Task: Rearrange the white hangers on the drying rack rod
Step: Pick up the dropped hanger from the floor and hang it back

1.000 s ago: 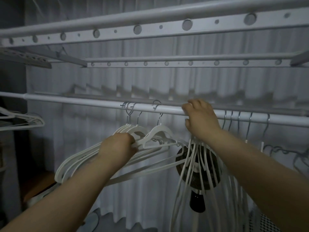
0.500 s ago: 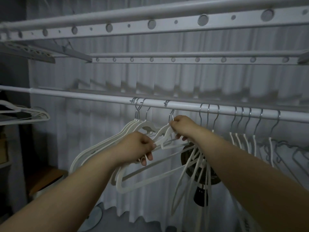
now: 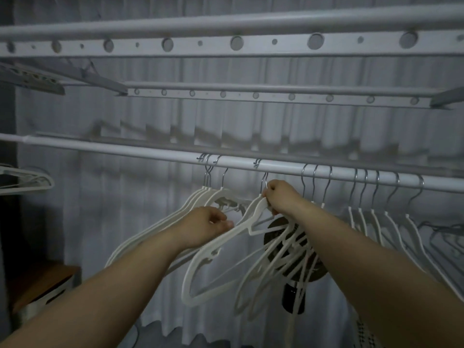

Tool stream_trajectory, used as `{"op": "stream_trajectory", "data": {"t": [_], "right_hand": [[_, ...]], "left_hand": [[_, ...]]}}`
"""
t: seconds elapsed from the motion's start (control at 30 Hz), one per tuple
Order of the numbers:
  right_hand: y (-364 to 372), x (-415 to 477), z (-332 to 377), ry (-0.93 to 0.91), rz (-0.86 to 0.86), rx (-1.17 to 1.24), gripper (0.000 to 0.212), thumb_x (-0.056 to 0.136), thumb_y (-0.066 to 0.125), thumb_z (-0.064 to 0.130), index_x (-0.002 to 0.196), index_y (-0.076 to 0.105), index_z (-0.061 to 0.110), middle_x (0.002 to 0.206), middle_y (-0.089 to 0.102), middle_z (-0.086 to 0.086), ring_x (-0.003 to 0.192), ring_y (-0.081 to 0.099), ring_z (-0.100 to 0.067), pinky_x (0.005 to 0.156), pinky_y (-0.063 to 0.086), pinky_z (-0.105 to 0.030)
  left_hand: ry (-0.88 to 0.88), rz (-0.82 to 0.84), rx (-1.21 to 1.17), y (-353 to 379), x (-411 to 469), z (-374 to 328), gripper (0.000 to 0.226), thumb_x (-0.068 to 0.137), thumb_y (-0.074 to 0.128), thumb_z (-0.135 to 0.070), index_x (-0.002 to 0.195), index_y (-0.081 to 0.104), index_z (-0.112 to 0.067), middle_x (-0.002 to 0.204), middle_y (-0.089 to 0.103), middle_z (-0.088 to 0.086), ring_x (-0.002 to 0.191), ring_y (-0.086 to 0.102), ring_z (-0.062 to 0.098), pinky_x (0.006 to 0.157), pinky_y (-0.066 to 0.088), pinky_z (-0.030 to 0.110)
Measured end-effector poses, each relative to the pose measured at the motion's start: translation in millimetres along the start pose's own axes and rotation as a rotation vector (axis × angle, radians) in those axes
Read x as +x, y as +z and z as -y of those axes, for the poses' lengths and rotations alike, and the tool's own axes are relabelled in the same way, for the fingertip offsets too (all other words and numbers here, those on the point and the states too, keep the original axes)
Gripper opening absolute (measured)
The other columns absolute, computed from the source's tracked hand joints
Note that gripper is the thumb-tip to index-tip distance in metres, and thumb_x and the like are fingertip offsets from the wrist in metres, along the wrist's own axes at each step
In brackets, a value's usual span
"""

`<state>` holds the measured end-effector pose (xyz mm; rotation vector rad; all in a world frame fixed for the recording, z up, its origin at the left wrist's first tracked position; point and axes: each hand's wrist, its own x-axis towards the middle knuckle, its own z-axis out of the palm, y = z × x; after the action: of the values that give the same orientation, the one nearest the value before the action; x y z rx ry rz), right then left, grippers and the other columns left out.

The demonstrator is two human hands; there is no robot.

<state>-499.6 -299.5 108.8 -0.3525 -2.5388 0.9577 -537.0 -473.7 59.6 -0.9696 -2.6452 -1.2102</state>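
A white rod (image 3: 130,150) runs across the rack with white hangers hooked on it. A bunch of hangers (image 3: 160,222) hangs at the left of centre. One single white hanger (image 3: 213,249) hangs tilted from its own hook between my hands. My left hand (image 3: 208,227) pinches its shoulder. My right hand (image 3: 280,197) grips its neck just under the hook. Behind my right forearm hangs another bunch of hangers (image 3: 273,262), and several more hangers (image 3: 376,219) hang spaced out along the rod to the right.
Two perforated rack bars (image 3: 236,42) cross overhead. A pale curtain (image 3: 100,209) hangs behind the rod. A dark round fan (image 3: 293,249) stands behind the hangers. A separate hanger (image 3: 27,180) shows at the left edge, and a box (image 3: 40,295) sits low left.
My right hand came down off the rod and took hold of the single hanger's neck. My left hand shifted from the left bunch to that hanger's shoulder. The hanger now tilts further.
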Motion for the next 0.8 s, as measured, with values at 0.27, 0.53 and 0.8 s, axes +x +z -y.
{"op": "stream_trajectory", "data": {"t": [0.27, 0.53, 0.8], "right_hand": [[-8, 0, -11, -0.003, -0.028, -0.04, 0.035, 0.094, 0.039, 0.008, 0.061, 0.042, 0.018, 0.065, 0.045, -0.001, 0.058, 0.046, -0.018, 0.05, 0.036, -0.023], [-19, -9, -16, -0.002, -0.039, 0.029, 0.018, 0.093, 0.039, 0.007, 0.087, 0.055, 0.003, 0.067, 0.046, -0.006, 0.056, 0.042, -0.016, 0.05, 0.037, -0.026], [-15, -10, -9, 0.013, -0.019, 0.153, 0.023, 0.094, 0.037, 0.008, 0.08, 0.054, 0.01, 0.065, 0.045, 0.0, 0.057, 0.043, -0.014, 0.04, 0.044, -0.017]], "left_hand": [[-0.045, 0.199, -0.138, 36, 18, -11, 0.01, 0.087, 0.053, -0.01, 0.086, 0.063, -0.011, 0.07, 0.062, 0.003, 0.057, 0.059, 0.015, 0.054, 0.046, 0.023], [0.032, 0.033, 0.135, 30, 28, -8, 0.034, 0.092, 0.044, -0.013, 0.06, 0.055, -0.014, 0.062, 0.063, 0.001, 0.042, 0.051, 0.006, 0.037, 0.036, 0.005], [0.101, -0.196, 0.395, 0, 30, -9, 0.022, 0.089, 0.046, -0.011, 0.092, 0.068, -0.006, 0.101, 0.068, 0.017, 0.098, 0.059, 0.029, 0.085, 0.041, 0.027]]}}
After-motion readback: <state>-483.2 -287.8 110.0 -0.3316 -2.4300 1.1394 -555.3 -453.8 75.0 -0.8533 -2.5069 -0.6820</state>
